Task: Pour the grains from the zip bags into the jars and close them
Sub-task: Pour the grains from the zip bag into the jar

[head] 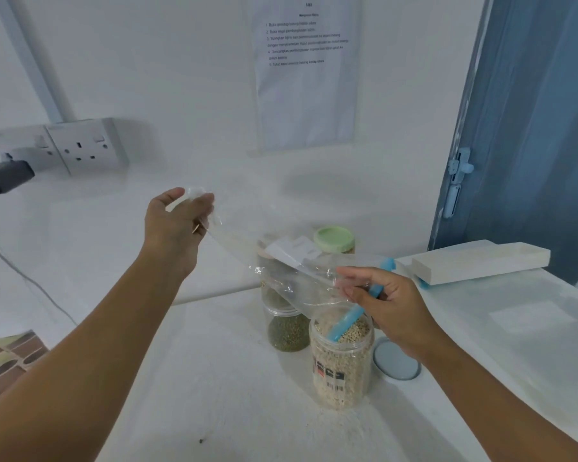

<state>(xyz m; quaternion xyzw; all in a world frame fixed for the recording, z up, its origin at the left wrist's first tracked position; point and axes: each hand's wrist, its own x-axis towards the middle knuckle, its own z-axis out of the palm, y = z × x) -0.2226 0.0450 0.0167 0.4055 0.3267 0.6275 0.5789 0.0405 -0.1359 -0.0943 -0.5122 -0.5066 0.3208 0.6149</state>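
Two hands on one clear zip bag point(291, 271), stretched over the open grain jar point(341, 358) — landmark for all entries below.

- Zip bag: looks empty or nearly so; long axis slants from upper left down to the jar mouth. Blue zip end point(344, 320) dips into the jar opening, touching the pale grains.
- Left hand point(177, 225): raised, up and to the left of the jar, fingers curled round the bag's bunched bottom end.
- Right hand point(391, 305): just right of the jar mouth, fingers pinching the bag near the zip. Nearer hand to the jar.
- Grain jar: upright on the tabletop point(214, 378), near full, no lid on.
- Grey-blue lid point(396, 360): flat on tabletop, just right of jar, under right wrist. Likely this jar's lid.
- Jar w/ green grains point(286, 328): just left and behind, touching or nearly; cannot tell if lidded.
- Green-lidded jar point(334, 240): further behind.
- White box point(481, 261): well to the right, behind.

Judgement: pour appears about done; next move prob. lifts the zip end clear, then right hand reaches the lid.
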